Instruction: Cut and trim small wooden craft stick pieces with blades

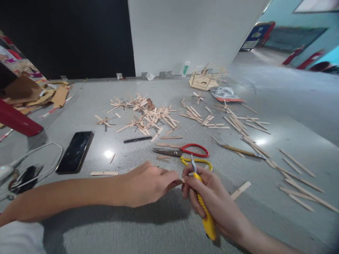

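Note:
My right hand (209, 197) is wrapped round a yellow utility knife (205, 208), its blade pointing up and away from me. My left hand (153, 183) is closed in a pinch, fingertips close to those of my right hand. Between the two sets of fingertips shows the pale tip of a small wooden stick piece (182, 180), mostly hidden by the fingers. Just beyond my hands lie scissors (176, 152) with one red and one yellow handle, blades to the left. A flat wooden stick (241, 190) lies beside my right wrist, partly covered by it.
A heap of cut wooden sticks (150, 114) spreads ahead, with longer sticks (299, 176) at right. A black pen (137, 139), phone (75, 152), white cable (57, 158) and brown-handled tool (241, 151) lie around. A stick-built frame (206, 78) stands near the wall.

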`<state>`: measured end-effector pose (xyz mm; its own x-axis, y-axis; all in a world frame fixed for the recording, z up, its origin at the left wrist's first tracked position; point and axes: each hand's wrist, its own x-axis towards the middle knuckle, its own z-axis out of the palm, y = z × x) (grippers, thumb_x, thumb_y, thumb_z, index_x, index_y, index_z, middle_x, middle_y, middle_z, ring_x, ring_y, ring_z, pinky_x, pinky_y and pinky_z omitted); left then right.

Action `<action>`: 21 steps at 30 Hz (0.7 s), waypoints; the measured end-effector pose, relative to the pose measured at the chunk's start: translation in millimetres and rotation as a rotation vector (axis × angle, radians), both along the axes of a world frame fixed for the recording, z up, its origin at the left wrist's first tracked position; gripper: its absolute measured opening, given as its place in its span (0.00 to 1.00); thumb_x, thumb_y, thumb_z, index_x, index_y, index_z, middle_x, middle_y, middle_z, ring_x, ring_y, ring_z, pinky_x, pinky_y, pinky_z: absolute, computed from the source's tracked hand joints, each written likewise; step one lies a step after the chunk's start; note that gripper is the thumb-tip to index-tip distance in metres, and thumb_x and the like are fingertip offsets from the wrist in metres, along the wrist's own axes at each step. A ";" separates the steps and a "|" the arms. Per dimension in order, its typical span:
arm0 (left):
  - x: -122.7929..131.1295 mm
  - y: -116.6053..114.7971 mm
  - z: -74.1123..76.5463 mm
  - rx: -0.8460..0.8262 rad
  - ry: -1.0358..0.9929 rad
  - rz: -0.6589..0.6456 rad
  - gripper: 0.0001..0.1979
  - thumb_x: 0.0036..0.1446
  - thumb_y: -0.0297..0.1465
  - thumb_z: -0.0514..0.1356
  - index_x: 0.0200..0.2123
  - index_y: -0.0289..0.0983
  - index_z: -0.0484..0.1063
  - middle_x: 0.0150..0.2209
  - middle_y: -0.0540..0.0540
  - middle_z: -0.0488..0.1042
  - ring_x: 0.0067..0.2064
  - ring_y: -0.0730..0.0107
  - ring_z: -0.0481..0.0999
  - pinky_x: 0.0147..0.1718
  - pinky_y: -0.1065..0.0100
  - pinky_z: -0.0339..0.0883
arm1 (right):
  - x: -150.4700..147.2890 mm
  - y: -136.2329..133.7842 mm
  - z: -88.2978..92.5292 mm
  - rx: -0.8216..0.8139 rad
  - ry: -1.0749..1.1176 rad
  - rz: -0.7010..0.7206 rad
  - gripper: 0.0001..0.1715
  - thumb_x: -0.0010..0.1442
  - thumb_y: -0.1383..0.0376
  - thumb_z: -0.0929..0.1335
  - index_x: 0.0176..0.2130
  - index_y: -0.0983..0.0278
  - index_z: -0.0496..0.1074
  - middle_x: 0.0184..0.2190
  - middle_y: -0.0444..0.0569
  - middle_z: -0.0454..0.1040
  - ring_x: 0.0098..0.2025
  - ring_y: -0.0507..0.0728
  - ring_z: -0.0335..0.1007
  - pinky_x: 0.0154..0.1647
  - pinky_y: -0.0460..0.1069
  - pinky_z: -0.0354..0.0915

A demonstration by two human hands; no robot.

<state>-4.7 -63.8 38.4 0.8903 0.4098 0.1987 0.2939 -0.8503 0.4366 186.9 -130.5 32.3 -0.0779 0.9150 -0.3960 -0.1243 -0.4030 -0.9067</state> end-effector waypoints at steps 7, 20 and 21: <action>2.2 -8.0 3.9 -0.238 -0.090 0.103 0.03 0.66 0.27 0.52 0.38 0.37 0.65 0.25 0.52 0.71 0.23 0.75 0.67 0.27 0.71 0.61 | 0.3 -6.3 5.5 0.100 -0.119 0.010 0.18 0.61 0.50 0.70 0.36 0.61 0.63 0.21 0.41 0.75 0.11 0.46 0.60 0.14 0.41 0.55; 2.2 2.5 28.1 -0.535 -0.139 0.298 0.11 0.69 0.33 0.51 0.35 0.37 0.66 0.25 0.51 0.74 0.24 0.75 0.72 0.24 0.74 0.62 | -1.9 -15.5 15.4 0.204 -0.176 -0.132 0.20 0.63 0.48 0.69 0.37 0.61 0.63 0.20 0.42 0.73 0.12 0.46 0.58 0.15 0.43 0.56; 1.9 3.1 28.6 -0.502 -0.135 0.273 0.12 0.69 0.33 0.51 0.32 0.36 0.66 0.24 0.51 0.73 0.23 0.76 0.71 0.24 0.74 0.62 | -1.7 -15.2 15.4 0.200 -0.172 -0.135 0.21 0.62 0.48 0.70 0.37 0.61 0.63 0.19 0.42 0.73 0.12 0.46 0.58 0.16 0.43 0.56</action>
